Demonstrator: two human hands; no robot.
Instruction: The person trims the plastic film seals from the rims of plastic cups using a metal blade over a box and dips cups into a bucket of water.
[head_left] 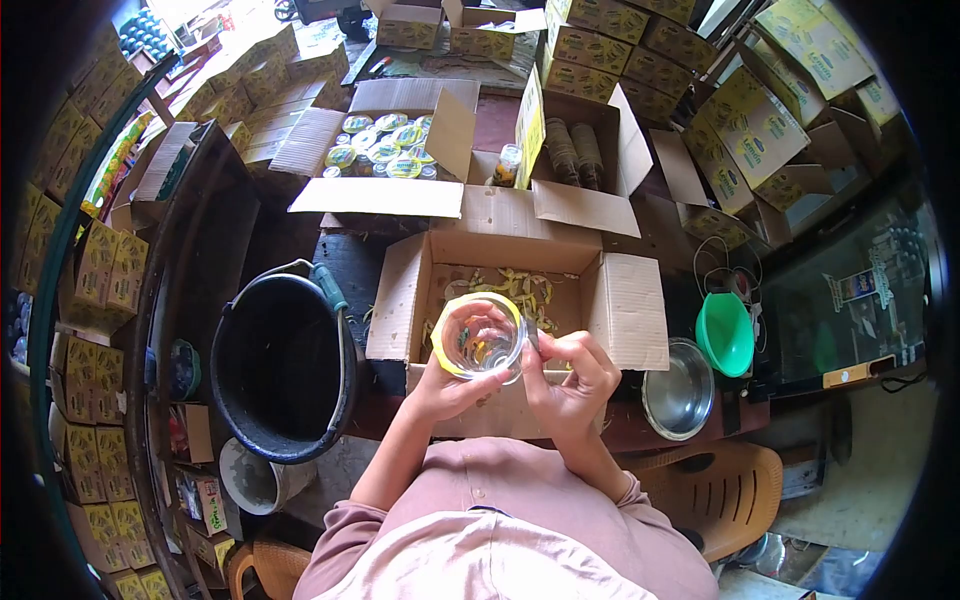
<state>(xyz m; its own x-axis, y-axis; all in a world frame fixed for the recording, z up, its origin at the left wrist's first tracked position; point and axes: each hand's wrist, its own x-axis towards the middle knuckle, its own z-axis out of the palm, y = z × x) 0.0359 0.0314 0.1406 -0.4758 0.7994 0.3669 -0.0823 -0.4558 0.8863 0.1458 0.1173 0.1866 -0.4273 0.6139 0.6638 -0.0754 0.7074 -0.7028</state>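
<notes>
My left hand (450, 390) is wrapped round a clear plastic cup (483, 340) with a yellow band at its rim. The cup's mouth is tilted toward me. At the cup's right side, my right hand (572, 385) pinches a small, dark, thin piece (531, 332) that I cannot make out, with its fingers beside the rim. Both hands are over the near part of an open cardboard box (632, 310), which has yellowish scraps (520, 288) scattered on its bottom.
A black bucket (280, 375) stands at the left, a white bucket (260, 480) below it. At the right are a metal bowl (678, 390) and a green bowl (725, 335). Behind are a box of lidded cups (385, 145), a jar (508, 165) and stacked cups (573, 155).
</notes>
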